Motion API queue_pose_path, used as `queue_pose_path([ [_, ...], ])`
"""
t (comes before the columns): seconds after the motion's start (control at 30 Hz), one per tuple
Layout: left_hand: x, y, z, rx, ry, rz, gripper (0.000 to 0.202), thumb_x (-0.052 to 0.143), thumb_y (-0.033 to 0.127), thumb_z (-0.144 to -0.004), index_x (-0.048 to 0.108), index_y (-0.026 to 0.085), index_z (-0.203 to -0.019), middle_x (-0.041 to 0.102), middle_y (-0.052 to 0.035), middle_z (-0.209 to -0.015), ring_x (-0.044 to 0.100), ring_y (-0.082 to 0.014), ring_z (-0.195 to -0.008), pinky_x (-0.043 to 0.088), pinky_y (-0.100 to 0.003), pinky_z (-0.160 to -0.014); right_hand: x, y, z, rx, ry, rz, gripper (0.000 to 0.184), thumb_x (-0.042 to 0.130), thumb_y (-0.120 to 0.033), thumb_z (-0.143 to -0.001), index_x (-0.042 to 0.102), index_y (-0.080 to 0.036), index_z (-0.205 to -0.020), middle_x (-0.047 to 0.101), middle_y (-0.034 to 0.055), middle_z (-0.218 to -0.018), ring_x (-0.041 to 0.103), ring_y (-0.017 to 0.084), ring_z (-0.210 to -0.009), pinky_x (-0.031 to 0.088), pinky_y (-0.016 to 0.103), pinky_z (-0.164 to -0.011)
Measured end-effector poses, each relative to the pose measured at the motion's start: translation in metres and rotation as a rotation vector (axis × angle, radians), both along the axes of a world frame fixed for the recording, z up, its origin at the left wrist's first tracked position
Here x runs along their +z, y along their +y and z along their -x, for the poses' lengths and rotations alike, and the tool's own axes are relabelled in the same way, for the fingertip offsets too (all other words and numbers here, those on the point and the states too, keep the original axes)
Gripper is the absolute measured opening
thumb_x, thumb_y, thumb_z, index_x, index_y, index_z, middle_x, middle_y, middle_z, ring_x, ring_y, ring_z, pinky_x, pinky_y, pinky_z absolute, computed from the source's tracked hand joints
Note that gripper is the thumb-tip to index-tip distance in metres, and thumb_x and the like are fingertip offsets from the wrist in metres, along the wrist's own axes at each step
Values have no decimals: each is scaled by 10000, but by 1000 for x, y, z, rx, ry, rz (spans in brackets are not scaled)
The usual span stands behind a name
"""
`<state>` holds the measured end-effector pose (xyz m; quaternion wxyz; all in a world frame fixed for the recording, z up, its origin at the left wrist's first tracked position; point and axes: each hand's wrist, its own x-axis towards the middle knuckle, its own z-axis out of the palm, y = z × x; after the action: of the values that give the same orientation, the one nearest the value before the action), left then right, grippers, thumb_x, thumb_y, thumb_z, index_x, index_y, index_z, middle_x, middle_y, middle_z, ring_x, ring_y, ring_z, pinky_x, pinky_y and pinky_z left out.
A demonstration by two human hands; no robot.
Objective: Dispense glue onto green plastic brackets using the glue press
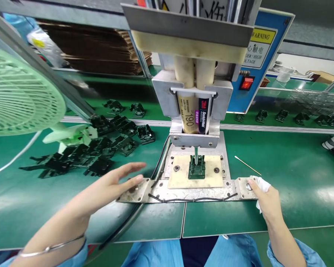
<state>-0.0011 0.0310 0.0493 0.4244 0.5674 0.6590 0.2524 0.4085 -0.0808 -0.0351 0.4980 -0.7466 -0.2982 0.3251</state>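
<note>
My left hand (111, 185) lies over the left button block (144, 190) of the dispensing machine's base, fingers stretched out and apart, holding nothing. Its palm hides most of that block's button. On the right, my right hand (271, 204) has its thumb at the edge of the metal button on the right button block (242, 188), while a crumpled white tissue (263, 185) is held in its fingers. Between the hands, a dark green plastic part (197, 172) sits on the cream fixture plate (180, 180). The nozzle (196, 155) under the twin-tube adhesive cartridge (190, 113) reaches down to the part.
A pile of black plastic parts (100, 148) lies to the left, beside a green fan (19, 92). More parts (282, 115) line the back ledge. A cotton swab (248, 165) rests right of the machine. Black cables (128, 218) run under my left wrist.
</note>
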Motion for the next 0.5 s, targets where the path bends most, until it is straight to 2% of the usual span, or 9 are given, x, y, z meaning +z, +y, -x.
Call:
queue_pose_path([
  [0.07,-9,-7,9,-58,-2,114,587,790,593,-708,730,177,-1119,764,-54,-1117,658,-261,-1040,505,-239,-829,1,-1,1,-3,-7,19,517,799,-581,-672,792,-111,-888,752,79,-759,690,247,-701,565,333,-652],
  [0.13,-15,-12,11,-48,-7,99,577,747,620,-751,719,193,-1138,759,-41,-1133,642,-254,-1056,490,-226,-831,1,-2,1,-18,-29,31,515,811,-568,-652,794,-120,-906,766,82,-800,710,266,-773,577,344,-714],
  [0.27,-22,-17,6,-2,-74,55,624,807,657,-671,735,227,-1117,750,-34,-1211,609,-282,-1167,475,-242,-913,-6,-1,1,-74,-49,-7,569,805,-601,-618,803,-128,-934,787,115,-912,729,315,-896,582,394,-811],
  [0.43,-50,-18,7,228,-314,59,767,795,779,-556,684,233,-1083,777,-8,-999,654,-202,-831,504,-229,-728,-13,0,1,-65,-78,-54,577,787,-615,-647,801,-130,-961,788,128,-935,731,335,-948,572,427,-877],
  [0.5,-63,-18,7,229,-167,-8,846,661,895,-578,652,224,-1094,778,-34,-974,658,-214,-794,520,-254,-706,-14,0,2,-54,-85,-83,565,784,-614,-656,800,-134,-954,789,123,-910,735,328,-934,580,417,-859],
])
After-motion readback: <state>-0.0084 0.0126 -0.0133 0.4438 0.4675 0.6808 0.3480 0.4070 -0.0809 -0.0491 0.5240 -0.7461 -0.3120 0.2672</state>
